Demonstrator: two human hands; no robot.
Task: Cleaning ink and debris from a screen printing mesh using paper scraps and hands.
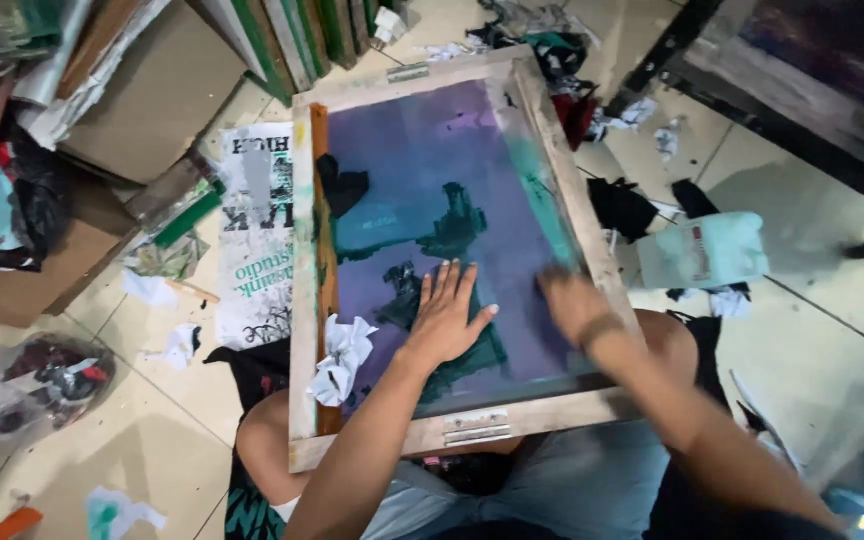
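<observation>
One wooden screen-printing frame (304, 300) rests tilted across the seated person's lap, long axis running 6 to 12 o'clock, far end toward the top of view; purple mesh (422, 150) stained with dark green ink

Left hand (444, 318) lies flat on the mesh, fingers spread wide and pointing to 12, palm down, gripping nothing; it sits near the lower centre of the screen, on a dark ink patch (452, 225) that extends from it toward 12

Right hand (570, 303) is blurred at the right inner edge of the frame, at 3 o'clock from the left hand and just beside it; seems pressed on the mesh against the right rail, but can't tell if the fingers are curled round something or flat. Both hands about equally near the mesh; the right one is nearer the teal smear (542, 200) running along the right rail, which lies toward 12 from it

Counts: one frame, two hands, one crumpled white rag (342, 358) on the left rail at 9 o'clock from the left hand, near but not touching; two metal hinges, one on the near rail (476, 427), one on the far rail (408, 72)

Around: one white bottle (717, 250) lying on the tiled floor at 3 o'clock, apart from the frame; printed paper sheet (257, 240) on the floor just left of the frame; one cardboard box (152, 90) at 10 o'clock; scattered rag scraps on the floor, too many to count
</observation>
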